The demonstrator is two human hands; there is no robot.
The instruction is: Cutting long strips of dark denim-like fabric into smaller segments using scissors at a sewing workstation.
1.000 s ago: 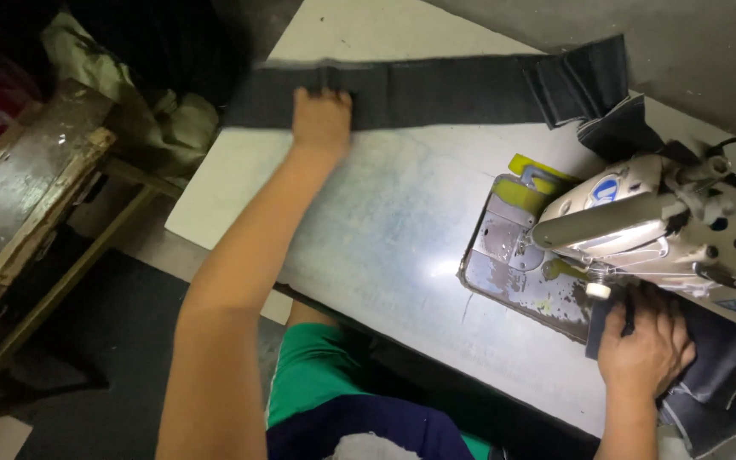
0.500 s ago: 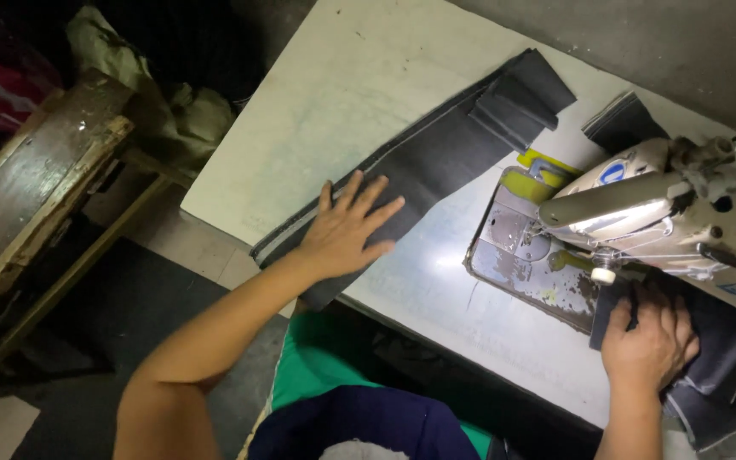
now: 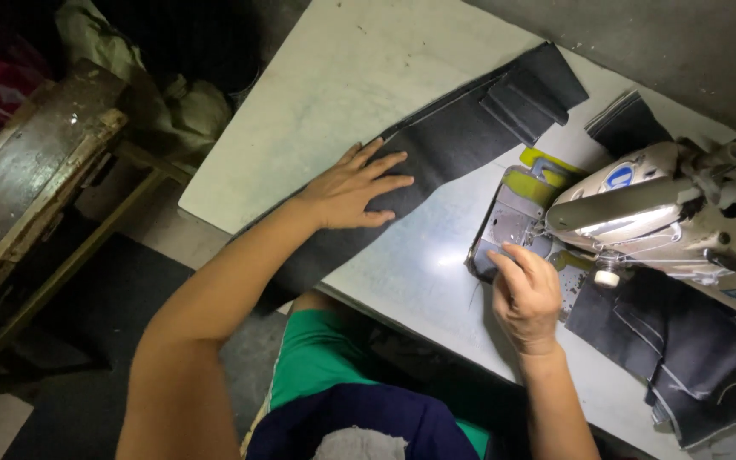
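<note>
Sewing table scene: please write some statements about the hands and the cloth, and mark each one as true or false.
1. The left hand lies flat on the long dark fabric strip. True.
2. The right hand rests on the wooden bench. False: it is at the metal plate of the sewing machine.
3. The fabric strip lies wholly on the table. False: its near end hangs over the table edge.
4. More dark fabric lies to the right of the machine. True.
5. Both hands grip scissors. False: no scissors are visible.
</note>
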